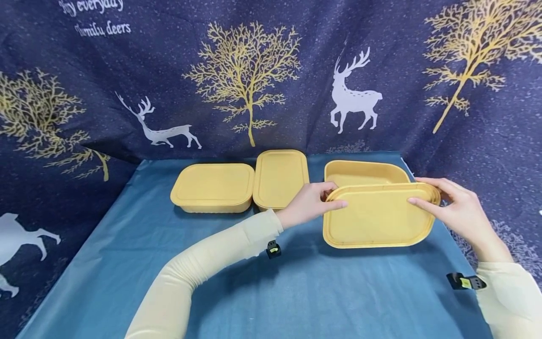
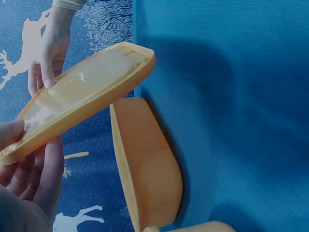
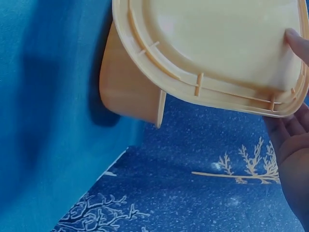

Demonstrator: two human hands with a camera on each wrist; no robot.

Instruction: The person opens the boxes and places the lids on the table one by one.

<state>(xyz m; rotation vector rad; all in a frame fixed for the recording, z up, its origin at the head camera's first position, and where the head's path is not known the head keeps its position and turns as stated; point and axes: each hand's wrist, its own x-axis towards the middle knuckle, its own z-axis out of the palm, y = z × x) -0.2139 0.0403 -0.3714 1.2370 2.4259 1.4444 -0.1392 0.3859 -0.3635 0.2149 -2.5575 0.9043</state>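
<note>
In the head view, a yellow lid (image 1: pixel 378 216) is held up in a steep tilt just in front of an uncovered yellow box (image 1: pixel 364 173), at the right of the blue cloth (image 1: pixel 254 301). Its left end is pinched by the left hand (image 1: pixel 306 202), its right end by the right hand (image 1: pixel 459 212); at both ends the thumb is laid on the near face and the fingers are tucked behind. By the right wrist view, the ribbed, grooved face is turned toward the wearer. Whether the lid and the box rim touch cannot be told. Two of the three boxes are seen covered: the left box (image 1: pixel 213 183), set lengthwise, and the middle box (image 1: pixel 281 176), set crosswise just beside it. Only the third is left without its cover. No part of the held lid appears to be seated on the rim, and whether it is being fitted or removed cannot be judged.
</note>
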